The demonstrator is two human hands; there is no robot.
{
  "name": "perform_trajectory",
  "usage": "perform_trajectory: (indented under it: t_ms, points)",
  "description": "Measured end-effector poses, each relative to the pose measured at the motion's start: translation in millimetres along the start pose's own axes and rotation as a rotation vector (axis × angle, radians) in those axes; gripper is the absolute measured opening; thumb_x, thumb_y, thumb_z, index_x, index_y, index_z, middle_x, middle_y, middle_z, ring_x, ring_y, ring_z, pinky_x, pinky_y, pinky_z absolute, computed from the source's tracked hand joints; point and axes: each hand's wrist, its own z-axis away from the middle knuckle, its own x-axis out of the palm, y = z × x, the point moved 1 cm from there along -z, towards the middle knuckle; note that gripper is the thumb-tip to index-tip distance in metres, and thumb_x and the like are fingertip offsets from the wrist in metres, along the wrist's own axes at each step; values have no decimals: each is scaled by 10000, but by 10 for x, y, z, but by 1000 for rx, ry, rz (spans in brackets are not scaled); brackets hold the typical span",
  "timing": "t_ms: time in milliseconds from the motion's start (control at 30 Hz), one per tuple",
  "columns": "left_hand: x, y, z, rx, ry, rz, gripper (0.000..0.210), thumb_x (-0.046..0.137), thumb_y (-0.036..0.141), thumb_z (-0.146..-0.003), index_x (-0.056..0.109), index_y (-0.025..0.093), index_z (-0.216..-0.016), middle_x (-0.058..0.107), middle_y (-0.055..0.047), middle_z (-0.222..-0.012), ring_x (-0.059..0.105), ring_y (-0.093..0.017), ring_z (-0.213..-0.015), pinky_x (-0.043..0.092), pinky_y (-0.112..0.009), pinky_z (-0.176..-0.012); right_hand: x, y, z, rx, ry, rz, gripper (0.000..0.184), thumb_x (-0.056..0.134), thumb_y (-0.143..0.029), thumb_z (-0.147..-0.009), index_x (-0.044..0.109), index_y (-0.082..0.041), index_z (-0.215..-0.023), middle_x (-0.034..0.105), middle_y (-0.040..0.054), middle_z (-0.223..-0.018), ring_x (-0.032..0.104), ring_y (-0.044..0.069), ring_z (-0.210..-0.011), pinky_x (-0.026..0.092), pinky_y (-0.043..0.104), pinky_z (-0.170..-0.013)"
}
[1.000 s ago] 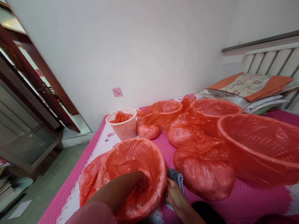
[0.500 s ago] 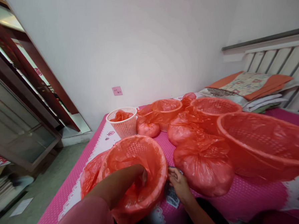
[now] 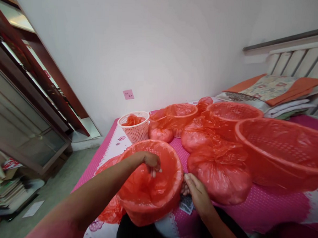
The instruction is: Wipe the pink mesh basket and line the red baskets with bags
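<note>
A round basket [image 3: 141,207] lined with a red plastic bag [image 3: 170,158] stands in front of me, the bag folded over its rim. Over its opening my left hand [image 3: 152,163] hangs with loosely bent fingers pointing down, no object visible in them. My right hand [image 3: 196,190] is beside the basket's right side, thumb near the rim and fingers curled; what they hold, if anything, is hidden. Below that hand lies a small dark-and-white patterned packet [image 3: 187,204]. Close on the right sits a full, gathered red bag [image 3: 221,175].
A white basket [image 3: 134,130] with red plastic inside stands near the wall. Red-lined baskets [image 3: 180,111], [image 3: 235,112] and a larger basket [image 3: 281,168] are farther right, with filled bags [image 3: 160,134] between. Folded bedding [image 3: 272,89] lies by the radiator [image 3: 305,66]. The pink cloth's edge [image 3: 92,176] drops off left.
My left hand has risen out of the lined basket's depth to rim level. My right hand stays by the basket's right side. The view has shifted slightly left.
</note>
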Motion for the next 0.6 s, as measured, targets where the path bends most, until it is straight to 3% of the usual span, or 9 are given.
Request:
perform_trajectory:
  t_ms: [100, 167, 233, 300, 467, 600]
  points:
    - [-382, -39, 100, 40, 59, -93, 113, 803, 230, -845, 718, 156, -859, 745, -17, -832, 698, -180, -781, 565, -325, -756, -3, -54, 67, 23, -64, -28, 669, 571, -911, -791, 606, -246, -728, 639, 34, -616, 602, 213, -549, 471, 353, -543]
    - [-675, -138, 197, 91, 249, -123, 46, 729, 222, -857, 713, 184, -879, 762, -41, -909, 689, -218, -910, 507, -316, -811, -10, -80, 129, 16, -77, -16, 682, 573, -921, -783, 603, -244, -713, 624, 27, -596, 592, 202, -525, 454, 344, -522]
    - [-910, -302, 288, 90, 438, -136, 130, 659, 271, -882, 702, 186, -970, 762, -86, -998, 662, -252, -992, 463, -324, -819, 0, -91, 197, 9, -74, -6, 683, 583, -922, -778, 603, -243, -706, 620, 21, -592, 586, 194, -511, 441, 336, -509]
    - [-1033, -499, 350, 55, 523, -125, 188, 686, 327, -833, 702, 178, -946, 759, -104, -951, 657, -265, -940, 439, -323, -775, 30, -85, 252, 5, -73, -6, 661, 584, -897, -805, 604, -243, -706, 624, 17, -601, 581, 186, -509, 432, 330, -506]
    - [-935, -864, 379, -6, 464, 20, 371, 734, 551, -708, 622, 203, -642, 628, -13, -607, 561, -195, -626, 377, -290, -605, 132, -54, 247, -7, -110, 6, 613, 588, -842, -846, 616, -240, -731, 647, 19, -637, 577, 172, -517, 438, 314, -511]
    - [-813, -954, 410, -13, 440, 200, 483, 745, 661, -630, 584, 205, -636, 550, 29, -556, 489, -146, -543, 354, -272, -551, 142, -108, 141, 24, -149, -30, 628, 645, -864, -761, 607, -238, -747, 620, 5, -648, 589, 181, -555, 479, 314, -532]
